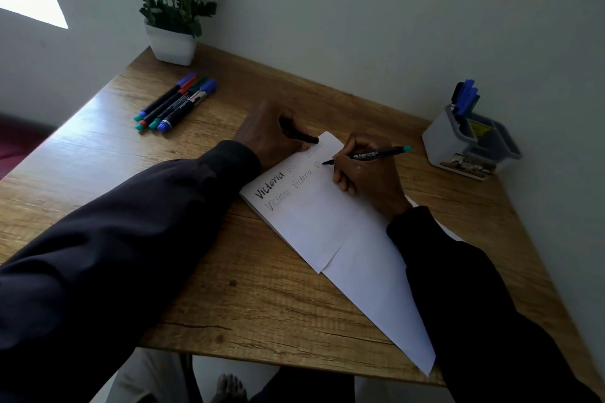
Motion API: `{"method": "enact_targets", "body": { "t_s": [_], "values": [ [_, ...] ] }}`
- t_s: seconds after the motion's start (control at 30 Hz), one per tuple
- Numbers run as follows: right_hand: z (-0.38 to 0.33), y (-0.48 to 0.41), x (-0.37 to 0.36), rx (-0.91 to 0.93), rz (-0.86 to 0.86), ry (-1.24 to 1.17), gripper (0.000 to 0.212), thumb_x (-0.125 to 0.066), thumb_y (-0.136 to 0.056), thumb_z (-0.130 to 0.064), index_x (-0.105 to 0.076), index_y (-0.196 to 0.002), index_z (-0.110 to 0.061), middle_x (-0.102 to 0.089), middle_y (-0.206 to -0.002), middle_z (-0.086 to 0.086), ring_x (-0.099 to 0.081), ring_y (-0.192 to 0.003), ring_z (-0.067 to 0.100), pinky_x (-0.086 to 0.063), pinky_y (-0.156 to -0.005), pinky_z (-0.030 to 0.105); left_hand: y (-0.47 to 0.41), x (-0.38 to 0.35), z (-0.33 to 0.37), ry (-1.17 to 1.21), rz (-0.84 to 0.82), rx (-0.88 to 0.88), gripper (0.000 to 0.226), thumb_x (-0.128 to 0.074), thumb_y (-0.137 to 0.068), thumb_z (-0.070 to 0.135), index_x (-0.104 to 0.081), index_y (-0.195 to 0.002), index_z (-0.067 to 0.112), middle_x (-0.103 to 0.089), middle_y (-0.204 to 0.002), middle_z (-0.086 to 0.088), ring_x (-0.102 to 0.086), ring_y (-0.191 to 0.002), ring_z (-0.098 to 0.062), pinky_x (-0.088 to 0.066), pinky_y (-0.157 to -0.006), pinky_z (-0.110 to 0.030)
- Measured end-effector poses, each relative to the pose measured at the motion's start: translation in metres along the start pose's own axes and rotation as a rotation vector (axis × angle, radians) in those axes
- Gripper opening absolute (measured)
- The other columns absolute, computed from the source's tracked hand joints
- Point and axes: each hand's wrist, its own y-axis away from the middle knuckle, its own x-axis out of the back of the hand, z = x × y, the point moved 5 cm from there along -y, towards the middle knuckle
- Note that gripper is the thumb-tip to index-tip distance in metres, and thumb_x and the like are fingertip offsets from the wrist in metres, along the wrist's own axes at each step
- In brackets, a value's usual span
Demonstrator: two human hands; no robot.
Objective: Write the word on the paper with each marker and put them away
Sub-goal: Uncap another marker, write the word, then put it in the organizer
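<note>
Head view was all we had, looking down past two dark sleeves [131, 239] at a brown wood-grain surface [229, 288]. We saw the right hand [366, 173] pinching a slim black marker with a teal end [379, 154] between thumb and curled fingers. The marker's tip touched the white sheet of paper [314, 226] just left of the knuckles, and its teal end pointed away to the right. The side of that hand rested on the sheet. The word "Victoria" [270, 185] stood on the paper in two rows running leftward and toward us from the tip. It was written once in thick black strokes and otherwise in thinner, fainter lines. The row under the tip ended in a part-written word. A second white sheet [376, 298] lay partly beneath the first, reaching toward us beside the right forearm.

The left hand [268, 134] was curled into a fist round a short black cap [302, 137], which stuck out toward the right hand. The fist sat at the far left edge of the paper. Beyond this hand and to its left we counted four capped markers [176, 101] lying side by side and touching, with caps blue, red, green and blue. Farther beyond them stood a square white pot of white flowers [170, 42]. Well to the right of the right hand, a grey plastic holder [451, 141] stood near the wall, with blue-capped markers [466, 96] upright in one compartment.
</note>
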Motion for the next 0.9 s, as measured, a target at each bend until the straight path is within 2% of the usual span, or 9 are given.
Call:
{"method": "enact_targets", "body": {
  "t_s": [0.17, 0.37, 0.57, 0.67, 0.8, 0.9],
  "values": [
    [-0.0004, -0.0010, -0.0006, 0.042, 0.007, -0.034, 0.020, -0.065, -0.095, -0.001, -0.063, -0.076, -0.006, -0.068, -0.063, 0.017, -0.061, -0.043, 0.027, -0.047, -0.039, 0.029, -0.0004, -0.0004, -0.0007, -0.002, 0.002, -0.008, 0.017, -0.085, -0.074, 0.017, -0.076, -0.089, 0.016, -0.072, -0.087, 0.008, -0.067, -0.080, 0.000, -0.050, -0.063, -0.009],
    [0.0009, -0.0018, 0.0007, 0.004, 0.014, -0.008, 0.018, -0.067, -0.091, -0.001, -0.062, -0.074, 0.001, -0.068, -0.061, 0.016, -0.060, -0.041, 0.024, -0.045, -0.036, 0.027, -0.0012, -0.0002, -0.0017, 0.007, -0.003, -0.013, 0.016, -0.085, -0.074, 0.018, -0.076, -0.088, 0.016, -0.072, -0.087, 0.007, -0.068, -0.080, -0.003, -0.055, -0.067, -0.017],
    [-0.0007, -0.0006, 0.0016, 0.033, 0.029, -0.006, 0.017, -0.066, -0.091, -0.001, -0.062, -0.075, 0.002, -0.067, -0.062, 0.017, -0.062, -0.042, 0.026, -0.048, -0.037, 0.028, -0.0007, -0.0009, -0.0008, -0.010, 0.004, -0.012, 0.016, -0.085, -0.075, 0.019, -0.076, -0.087, 0.016, -0.071, -0.084, 0.010, -0.065, -0.076, 0.002, -0.047, -0.058, -0.005],
    [-0.0011, -0.0012, 0.0011, 0.064, 0.015, -0.025, 0.016, -0.065, -0.092, -0.003, -0.063, -0.077, 0.003, -0.068, -0.062, 0.017, -0.062, -0.043, 0.028, -0.049, -0.038, 0.030, -0.0009, -0.0007, -0.0011, 0.011, 0.000, -0.012, 0.015, -0.085, -0.075, 0.017, -0.075, -0.087, 0.016, -0.070, -0.083, 0.010, -0.063, -0.071, 0.007, -0.044, -0.057, -0.003],
    [0.0004, -0.0014, 0.0015, 0.043, 0.023, 0.008, 0.017, -0.065, -0.093, 0.001, -0.064, -0.076, 0.003, -0.068, -0.062, 0.016, -0.062, -0.042, 0.023, -0.049, -0.038, 0.030, -0.0001, -0.0005, -0.0019, 0.022, 0.001, -0.020, 0.015, -0.085, -0.074, 0.017, -0.075, -0.085, 0.017, -0.070, -0.082, 0.011, -0.061, -0.068, 0.014, -0.043, -0.055, -0.002],
    [0.0018, -0.0017, 0.0013, 0.039, 0.041, 0.005, 0.019, -0.065, -0.095, -0.001, -0.064, -0.076, -0.005, -0.069, -0.063, 0.014, -0.063, -0.043, 0.024, -0.049, -0.039, 0.028, -0.0009, -0.0002, -0.0026, 0.012, 0.003, -0.018, 0.016, -0.085, -0.074, 0.017, -0.075, -0.087, 0.016, -0.070, -0.082, 0.011, -0.062, -0.069, 0.011, -0.043, -0.056, -0.002]
  ]
}}
